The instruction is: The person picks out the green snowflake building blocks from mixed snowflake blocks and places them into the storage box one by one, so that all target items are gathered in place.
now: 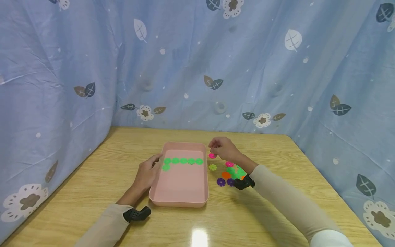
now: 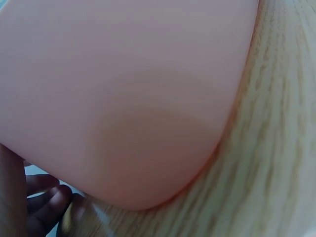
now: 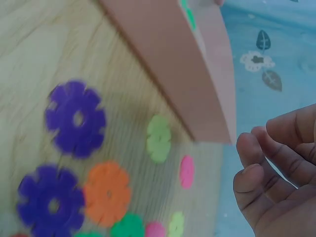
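A pink tray (image 1: 182, 187) lies on the table, holding a row of green flower-shaped discs (image 1: 183, 161) and one more green disc (image 1: 166, 167) just below the row's left end. My left hand (image 1: 149, 173) grips the tray's left wall, thumb on one side and fingers on the other. Past the tray's right rim, my right hand (image 1: 224, 148) hovers with bent, parted fingers and nothing between them. Close beneath it is a pink disc (image 1: 212, 155). A yellow-green disc (image 1: 212, 167) lies nearer me, beside the tray.
To the right of the tray lies a loose group of discs: purple (image 1: 220, 182), orange (image 1: 226, 175), pink (image 1: 229, 164) and several green (image 1: 237, 172), partly hidden by my right wrist's black strap (image 1: 244, 183). A blue patterned curtain (image 1: 191, 68) surrounds the wooden table (image 1: 129, 144).
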Available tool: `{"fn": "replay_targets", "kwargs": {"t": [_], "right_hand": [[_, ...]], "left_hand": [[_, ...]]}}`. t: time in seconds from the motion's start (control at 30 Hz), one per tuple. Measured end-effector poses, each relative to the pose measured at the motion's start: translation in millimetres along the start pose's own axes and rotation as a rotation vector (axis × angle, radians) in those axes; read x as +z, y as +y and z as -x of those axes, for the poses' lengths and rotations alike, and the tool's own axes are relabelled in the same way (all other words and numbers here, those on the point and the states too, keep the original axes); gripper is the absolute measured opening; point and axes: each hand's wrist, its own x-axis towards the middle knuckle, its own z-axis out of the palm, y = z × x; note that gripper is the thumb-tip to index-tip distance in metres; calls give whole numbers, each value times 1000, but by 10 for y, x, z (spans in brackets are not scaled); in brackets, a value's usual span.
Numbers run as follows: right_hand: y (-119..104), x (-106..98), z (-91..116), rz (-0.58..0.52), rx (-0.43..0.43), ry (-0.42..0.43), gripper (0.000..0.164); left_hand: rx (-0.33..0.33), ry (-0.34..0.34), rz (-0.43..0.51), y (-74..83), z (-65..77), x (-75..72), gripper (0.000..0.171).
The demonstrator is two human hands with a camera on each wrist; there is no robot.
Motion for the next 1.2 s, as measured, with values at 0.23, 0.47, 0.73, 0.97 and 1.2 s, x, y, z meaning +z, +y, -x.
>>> {"fn": "replay_targets", "kwargs": {"t": [0.23,0.47,0.73,0.97,1.2], "right_hand": [[151,-65,149,58,-19,-38,16],[330,-169,270,180,-11,-33,14],[414,-342,395,283,33,-27,21],[471,-457,450,357,105,-70,43],[508,-500,493,310,203,-169,57]], "left_hand": [[-11,1,-7,7,2,6,44],[-5,8,-20,-1,5,2,45],[-5,14,-18,1,11,3,44],[-11,14,-20,3,11,3,44],[-7,14,-22,19,16,-1,45]]}}
